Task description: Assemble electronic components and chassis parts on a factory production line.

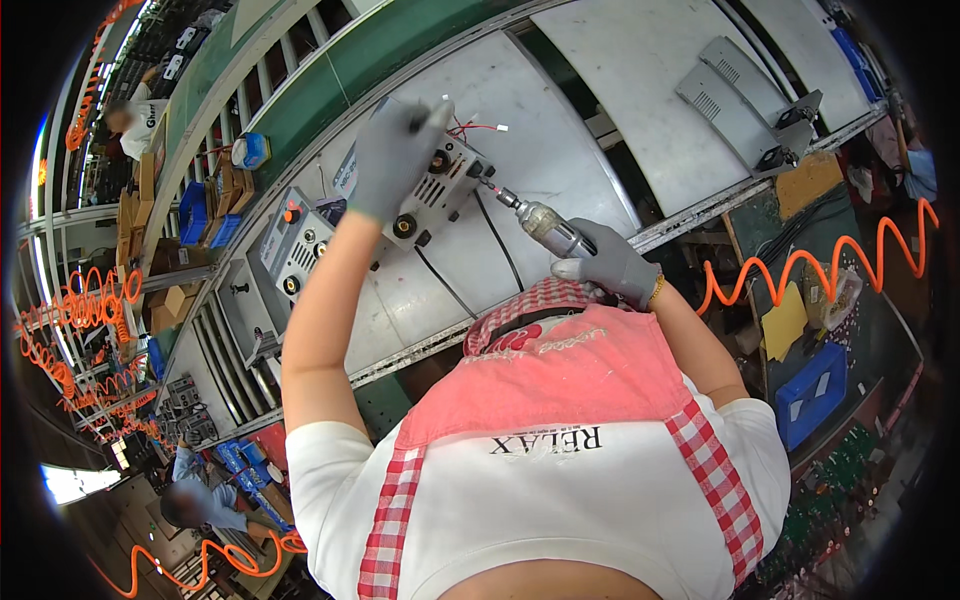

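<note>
A welding machine (432, 192) in a grey metal case lies on the pale worktop, its vent slots and two round sockets showing. My left hand (388, 165), in a grey glove, lies over its far left part with the fingers bent; their hold is partly hidden. Gloved too, my right hand (618, 265) is wrapped round a power screwdriver (547, 226). The driver's bit points at the case's right corner, at or very close to a small black foot; contact cannot be made out. Thin red wires (478, 127) with a white plug stick out behind the case.
A second welding machine (292, 238) stands to the left. Bent grey metal covers (735, 105) lie at the far right. An orange coiled hose (820, 262) hangs on the right above a blue tray (812, 395). Two other people work on the left.
</note>
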`<state>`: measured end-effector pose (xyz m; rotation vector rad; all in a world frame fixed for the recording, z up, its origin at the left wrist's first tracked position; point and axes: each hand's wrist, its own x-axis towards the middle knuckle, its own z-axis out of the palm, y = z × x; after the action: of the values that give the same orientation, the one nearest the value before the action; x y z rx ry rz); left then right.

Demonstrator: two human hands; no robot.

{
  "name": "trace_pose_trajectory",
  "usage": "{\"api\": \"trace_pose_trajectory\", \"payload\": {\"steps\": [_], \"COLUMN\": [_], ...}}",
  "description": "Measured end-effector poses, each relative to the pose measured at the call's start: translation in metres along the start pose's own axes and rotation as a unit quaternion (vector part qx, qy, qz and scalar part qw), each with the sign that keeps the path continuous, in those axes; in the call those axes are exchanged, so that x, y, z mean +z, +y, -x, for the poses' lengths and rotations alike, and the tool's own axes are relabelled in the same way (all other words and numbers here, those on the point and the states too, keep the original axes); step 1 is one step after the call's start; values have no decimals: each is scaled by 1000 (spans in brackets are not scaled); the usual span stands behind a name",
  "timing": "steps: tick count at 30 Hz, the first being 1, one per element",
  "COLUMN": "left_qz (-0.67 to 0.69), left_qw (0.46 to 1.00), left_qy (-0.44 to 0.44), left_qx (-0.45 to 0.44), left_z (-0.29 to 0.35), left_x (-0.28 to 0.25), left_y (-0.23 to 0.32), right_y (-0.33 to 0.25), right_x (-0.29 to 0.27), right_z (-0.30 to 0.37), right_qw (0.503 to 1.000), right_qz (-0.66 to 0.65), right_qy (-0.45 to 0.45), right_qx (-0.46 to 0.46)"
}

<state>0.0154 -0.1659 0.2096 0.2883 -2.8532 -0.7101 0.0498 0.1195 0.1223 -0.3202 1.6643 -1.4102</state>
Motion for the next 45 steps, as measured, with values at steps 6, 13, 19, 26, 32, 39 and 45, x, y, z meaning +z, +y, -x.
{"api": "trace_pose_trajectory", "payload": {"steps": [6, 13, 19, 26, 32, 39, 45], "left_qz": [-270, -270, -265, -257, -258, 119, 815], "left_qw": [956, 957, 960, 963, 959, 990, 550], "left_qy": [-106, -95, -82, -85, -113, 61, -87], "left_qx": [51, 43, 26, 7, 10, 33, -161], "left_z": [-63, -61, -60, -60, -63, -55, 47], "left_x": [42, 44, 45, 43, 41, 35, -28], "left_y": [-25, -27, -36, -35, -37, -79, -32], "right_y": [-2, -14, -9, -7, -19, -26, -10], "right_x": [-1, -3, 6, 0, 0, -68, -132], "right_z": [-15, -29, -36, -42, -25, 38, 49], "right_qw": [998, 994, 994, 997, 994, 936, 845], "right_qz": [52, 105, 103, 79, 104, 337, 386], "right_qy": [17, 13, 34, 16, 31, -91, -161], "right_qx": [-23, -5, -27, -18, -20, -39, 334]}}
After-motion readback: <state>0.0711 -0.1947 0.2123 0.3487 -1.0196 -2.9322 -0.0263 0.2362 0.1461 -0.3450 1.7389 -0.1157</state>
